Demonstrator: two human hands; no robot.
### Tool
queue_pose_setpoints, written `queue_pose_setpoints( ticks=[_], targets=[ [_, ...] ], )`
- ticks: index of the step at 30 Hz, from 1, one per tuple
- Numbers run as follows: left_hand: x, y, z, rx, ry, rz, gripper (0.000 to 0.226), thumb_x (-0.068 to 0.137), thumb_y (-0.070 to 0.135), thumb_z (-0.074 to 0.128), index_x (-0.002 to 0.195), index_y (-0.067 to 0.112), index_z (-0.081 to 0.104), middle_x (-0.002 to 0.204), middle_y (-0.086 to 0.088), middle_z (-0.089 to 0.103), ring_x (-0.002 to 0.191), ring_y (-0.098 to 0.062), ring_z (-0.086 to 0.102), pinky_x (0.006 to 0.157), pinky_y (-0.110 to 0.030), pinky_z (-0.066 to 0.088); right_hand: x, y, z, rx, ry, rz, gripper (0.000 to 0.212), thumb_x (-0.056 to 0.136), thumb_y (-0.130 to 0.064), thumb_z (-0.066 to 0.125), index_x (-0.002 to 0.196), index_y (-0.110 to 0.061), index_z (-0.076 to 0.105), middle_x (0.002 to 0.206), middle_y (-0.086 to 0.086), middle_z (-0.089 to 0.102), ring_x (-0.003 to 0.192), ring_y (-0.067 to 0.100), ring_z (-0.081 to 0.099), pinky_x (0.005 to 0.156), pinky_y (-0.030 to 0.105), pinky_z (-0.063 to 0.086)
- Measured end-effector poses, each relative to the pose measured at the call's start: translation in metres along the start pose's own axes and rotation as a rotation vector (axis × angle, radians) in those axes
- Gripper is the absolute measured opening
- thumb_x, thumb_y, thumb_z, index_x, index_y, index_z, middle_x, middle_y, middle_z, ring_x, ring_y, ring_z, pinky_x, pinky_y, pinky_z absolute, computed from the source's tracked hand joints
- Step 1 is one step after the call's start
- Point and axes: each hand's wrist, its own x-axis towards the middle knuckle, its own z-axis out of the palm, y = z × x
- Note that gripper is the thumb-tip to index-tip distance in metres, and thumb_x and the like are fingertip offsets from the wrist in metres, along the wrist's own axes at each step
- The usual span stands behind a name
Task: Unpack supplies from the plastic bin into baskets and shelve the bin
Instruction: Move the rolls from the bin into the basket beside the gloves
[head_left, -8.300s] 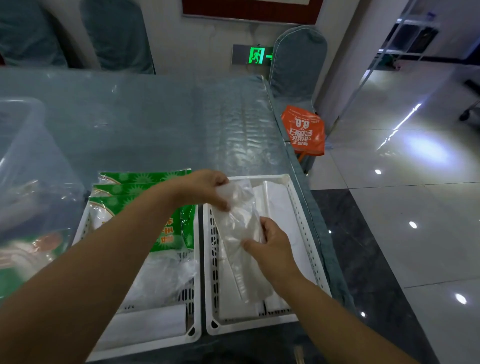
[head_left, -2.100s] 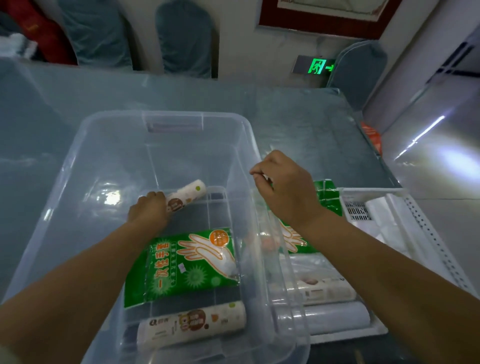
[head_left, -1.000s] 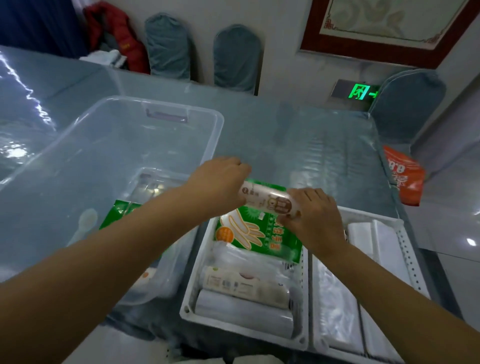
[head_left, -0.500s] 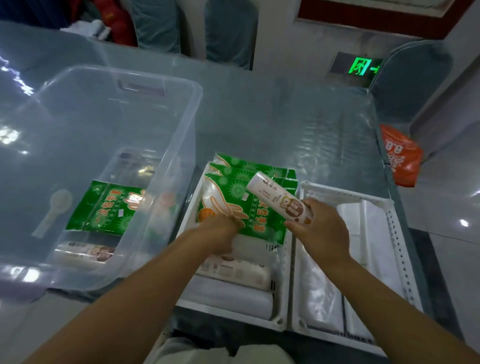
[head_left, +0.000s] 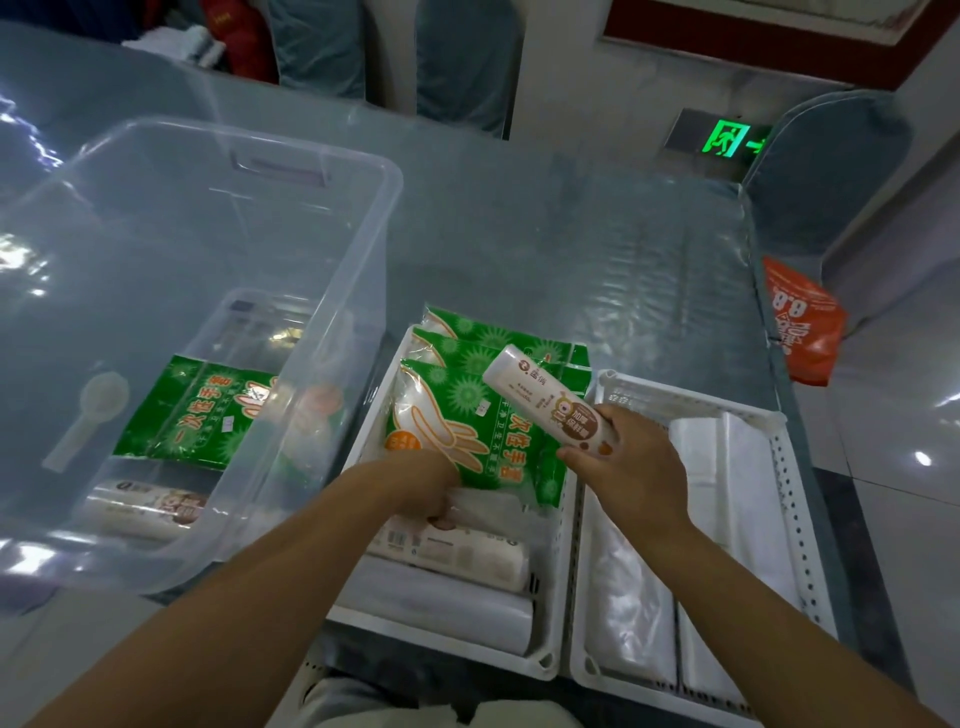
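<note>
The clear plastic bin (head_left: 291, 171) stands at the left and holds a green glove pack (head_left: 197, 410), a white roll (head_left: 145, 512) and a pale scoop (head_left: 85, 415). Right of it, a white basket (head_left: 550, 654) carries green glove packs (head_left: 478, 415) and white rolls (head_left: 457, 551). My left hand (head_left: 431, 488) reaches down into this basket, its fingers curled on clear plastic beside a roll. Above the basket, my right hand (head_left: 628, 467) grips a white bag roll (head_left: 540, 400), held tilted. A second white basket (head_left: 779, 499) at the right holds clear bags.
The table (head_left: 571, 234) has a glossy clear cover. An orange bag (head_left: 802, 327) hangs off its right edge by a covered chair (head_left: 826, 166). More covered chairs (head_left: 467, 57) stand behind the table. Shiny floor lies to the right.
My left hand took a roll out of the bin and passed it to my right hand. The left hand has since dropped into the middle basket.
</note>
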Motion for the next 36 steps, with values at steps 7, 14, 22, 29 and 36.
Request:
queue_pose_setpoints(
  ticks=[7, 14, 22, 29, 36],
  targets=[
    [-0.013, -0.011, -0.006, -0.102, 0.315, 0.012, 0.037, 0.092, 0.024, 0.046, 0.128, 0.025, 0.051, 0.127, -0.009, 0.059, 0.114, -0.028, 0.055, 0.088, -0.033, 0.044, 0.003, -0.003, -0.003, 0.06, 0.07, -0.023, 0.041, 0.062, -0.051, 0.074, 0.096, -0.032, 0.059, 0.084, -0.016, 0.06, 0.076, 0.001, 0.053, 0.058, 0.02, 0.046],
    [-0.03, -0.02, -0.052, -0.288, 0.87, -0.162, 0.01, 0.09, 0.026, 0.042, 0.086, 0.024, 0.051, 0.072, -0.003, 0.057, 0.069, -0.028, 0.055, 0.058, -0.029, 0.039, -0.007, -0.008, -0.009, 0.192, 0.238, -0.116, 0.051, 0.066, -0.047, 0.074, 0.11, -0.031, 0.052, 0.093, -0.02, 0.051, 0.084, 0.003, 0.049, 0.07, 0.023, 0.047],
    [-0.035, -0.02, -0.071, -0.295, 1.115, -0.205, 0.014, 0.09, 0.017, 0.04, 0.076, 0.021, 0.041, 0.069, -0.004, 0.053, 0.063, -0.03, 0.051, 0.056, -0.031, 0.03, -0.03, -0.026, 0.016, -0.157, -0.094, -0.442, 0.055, 0.067, -0.051, 0.071, 0.109, -0.017, 0.062, 0.091, -0.001, 0.067, 0.078, 0.015, 0.055, 0.072, 0.028, 0.041],
    [-0.026, -0.025, -0.054, -0.291, 1.019, -0.216, 0.01, 0.089, 0.023, 0.04, 0.08, 0.023, 0.045, 0.072, -0.002, 0.056, 0.063, -0.027, 0.053, 0.057, -0.03, 0.035, -0.041, -0.043, 0.067, -0.422, -0.426, -0.418, 0.052, 0.088, -0.047, 0.046, 0.131, -0.017, 0.041, 0.126, 0.008, 0.053, 0.113, 0.026, 0.045, 0.092, 0.038, 0.032],
    [-0.028, -0.025, -0.046, -0.272, 0.854, -0.193, 0.007, 0.086, 0.026, 0.043, 0.083, 0.023, 0.049, 0.072, -0.001, 0.058, 0.063, -0.023, 0.054, 0.054, -0.029, 0.043, -0.027, -0.034, 0.041, -0.023, -0.072, -0.398, 0.015, 0.087, -0.018, 0.054, 0.089, -0.011, 0.068, 0.085, 0.006, 0.067, 0.079, 0.023, 0.058, 0.073, 0.039, 0.049]
  ],
)
